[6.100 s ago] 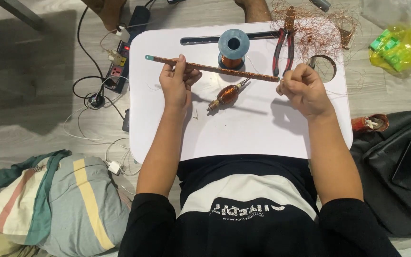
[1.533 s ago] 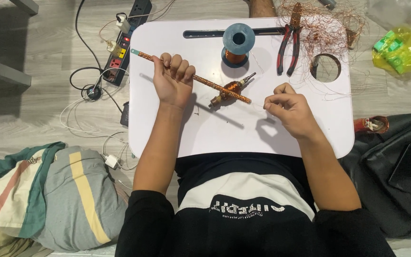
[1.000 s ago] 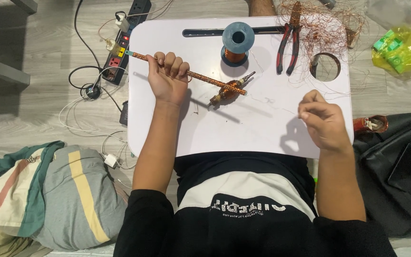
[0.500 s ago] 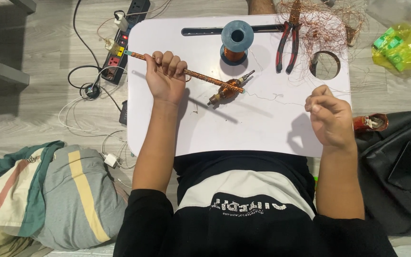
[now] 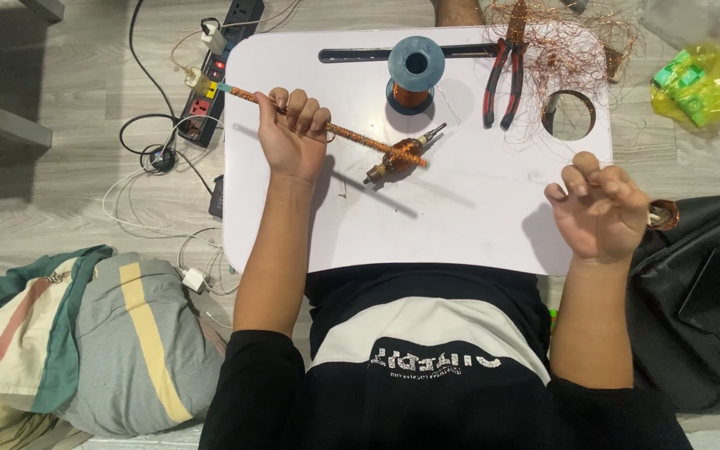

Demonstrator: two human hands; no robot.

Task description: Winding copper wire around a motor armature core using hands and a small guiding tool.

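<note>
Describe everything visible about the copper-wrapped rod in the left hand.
The rod is long and thin, wound along its length in coppery wire, with a pale bluish tip at its far left end. It slants from upper left down to the right above the white table. The left hand grips it near the middle. Its right end meets a small copper-wound armature; whether they are joined is unclear.

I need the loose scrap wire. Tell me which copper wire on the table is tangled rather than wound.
The copper tangle at the table's far right corner, behind the red-handled pliers. The blue spool and small coil are neatly wound.
</note>
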